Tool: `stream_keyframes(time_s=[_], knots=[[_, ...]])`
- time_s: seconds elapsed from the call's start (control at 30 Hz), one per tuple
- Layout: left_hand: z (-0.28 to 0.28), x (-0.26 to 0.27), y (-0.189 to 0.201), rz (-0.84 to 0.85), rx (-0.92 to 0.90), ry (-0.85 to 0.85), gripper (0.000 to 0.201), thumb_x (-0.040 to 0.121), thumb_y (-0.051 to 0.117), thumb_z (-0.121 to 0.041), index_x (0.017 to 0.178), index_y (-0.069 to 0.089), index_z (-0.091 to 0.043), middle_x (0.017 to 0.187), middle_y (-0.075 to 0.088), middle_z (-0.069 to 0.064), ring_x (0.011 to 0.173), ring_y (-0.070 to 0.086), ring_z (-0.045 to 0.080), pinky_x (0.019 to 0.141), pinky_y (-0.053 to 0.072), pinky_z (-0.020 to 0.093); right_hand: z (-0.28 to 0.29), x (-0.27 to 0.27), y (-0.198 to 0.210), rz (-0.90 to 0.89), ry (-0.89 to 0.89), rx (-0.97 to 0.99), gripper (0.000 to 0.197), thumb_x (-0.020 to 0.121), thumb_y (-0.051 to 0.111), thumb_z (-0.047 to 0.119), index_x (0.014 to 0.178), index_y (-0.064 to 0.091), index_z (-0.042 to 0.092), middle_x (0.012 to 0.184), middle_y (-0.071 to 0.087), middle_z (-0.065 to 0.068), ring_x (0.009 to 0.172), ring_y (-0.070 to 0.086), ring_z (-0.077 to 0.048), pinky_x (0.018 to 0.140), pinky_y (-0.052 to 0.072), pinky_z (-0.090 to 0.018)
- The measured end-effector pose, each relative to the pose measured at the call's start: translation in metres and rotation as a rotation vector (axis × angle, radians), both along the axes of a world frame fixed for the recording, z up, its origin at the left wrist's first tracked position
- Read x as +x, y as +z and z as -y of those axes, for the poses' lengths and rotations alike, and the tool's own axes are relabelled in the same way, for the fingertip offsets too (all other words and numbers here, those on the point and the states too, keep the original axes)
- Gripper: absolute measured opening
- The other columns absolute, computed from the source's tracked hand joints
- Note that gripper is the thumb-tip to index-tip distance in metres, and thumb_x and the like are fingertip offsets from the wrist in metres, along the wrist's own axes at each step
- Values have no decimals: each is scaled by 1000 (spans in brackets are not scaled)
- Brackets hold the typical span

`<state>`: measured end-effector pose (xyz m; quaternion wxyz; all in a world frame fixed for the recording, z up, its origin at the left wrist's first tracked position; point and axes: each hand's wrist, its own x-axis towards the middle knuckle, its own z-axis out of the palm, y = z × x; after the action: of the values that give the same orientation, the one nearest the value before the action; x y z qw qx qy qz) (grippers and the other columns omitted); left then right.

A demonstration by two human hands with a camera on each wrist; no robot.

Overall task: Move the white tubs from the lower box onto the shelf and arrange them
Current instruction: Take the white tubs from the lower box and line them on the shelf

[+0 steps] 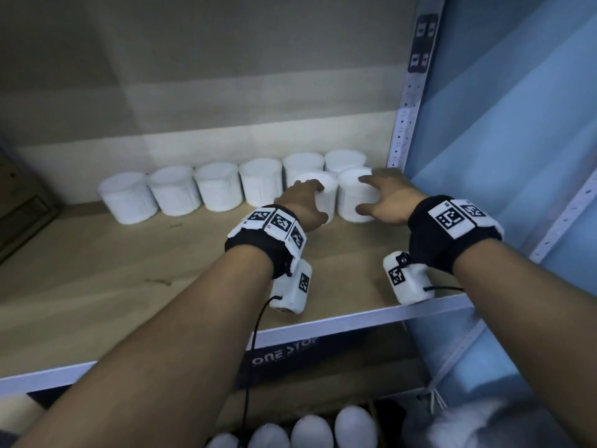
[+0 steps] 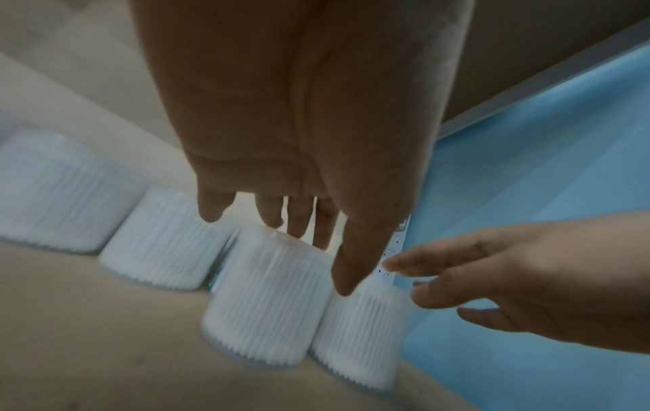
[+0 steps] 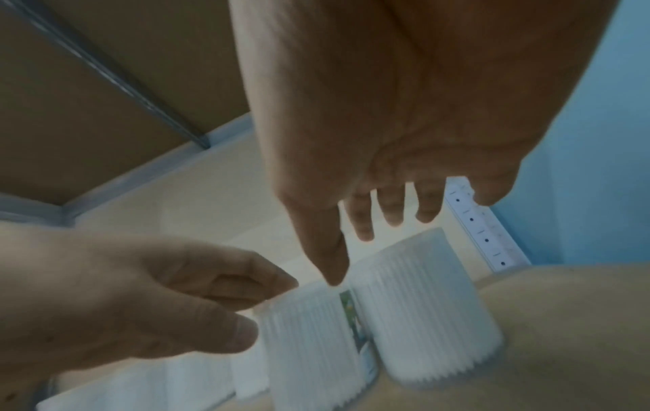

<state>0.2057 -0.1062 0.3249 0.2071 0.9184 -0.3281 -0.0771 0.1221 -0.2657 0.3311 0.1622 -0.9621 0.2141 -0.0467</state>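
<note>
Several white ribbed tubs [image 1: 219, 185] stand in a row along the back of the wooden shelf [image 1: 129, 286]. Two more stand in front of that row at the right end, side by side. My left hand [image 1: 310, 202] spans the front left tub [image 1: 326, 194] [image 2: 267, 292], fingers over its top and thumb by its side, lightly touching. Around the front right tub [image 1: 352, 195] [image 3: 422, 306] my right hand [image 1: 371, 194] spreads straight fingers, just off its top. Both tubs rest upright on the shelf. More white tubs [image 1: 310, 431] show in the dark lower box [image 1: 284, 350].
A perforated metal post [image 1: 407, 101] stands right behind the front right tub, with a blue wall [image 1: 500, 156] beyond it. A cardboard box [image 1: 19, 205] sits at the far left. Bare shelf board lies in front of the back row on the left.
</note>
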Motion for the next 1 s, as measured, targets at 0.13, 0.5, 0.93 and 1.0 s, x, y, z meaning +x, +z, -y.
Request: stream_keyframes(time_s=[0.13,0.5,0.93,1.0], knots=[[-23,-23,5,57,-112,-2,57,86,60,-26,139,40,-22,146,40,-1,132,42,20,110,36,41,-13,-37,1,136,-30,67,47,86,65,28,132,54,18,137,51,-11,126,49,-27,103,39,-29],[-88,-117,1,91,-53,-60,52,85,62,-31,134,46,-20,141,43,3,131,41,20,107,39,40,-86,-126,-21,151,50,59,30,85,66,28,114,65,21,125,59,-4,114,56,-21,92,39,-22],[-126,-163,-95,-110,116,-120,38,82,64,-30,116,57,-16,120,57,5,110,57,23,92,48,32,-123,-169,-112,-52,46,169,27,85,66,26,110,67,15,115,63,-7,109,60,-25,91,46,-28],[-125,-162,-122,-164,174,-118,41,81,64,-32,119,56,-18,123,54,5,112,56,24,96,48,37,-124,-171,-138,-115,41,195,29,85,66,25,111,66,14,117,63,-9,107,60,-26,91,46,-28]])
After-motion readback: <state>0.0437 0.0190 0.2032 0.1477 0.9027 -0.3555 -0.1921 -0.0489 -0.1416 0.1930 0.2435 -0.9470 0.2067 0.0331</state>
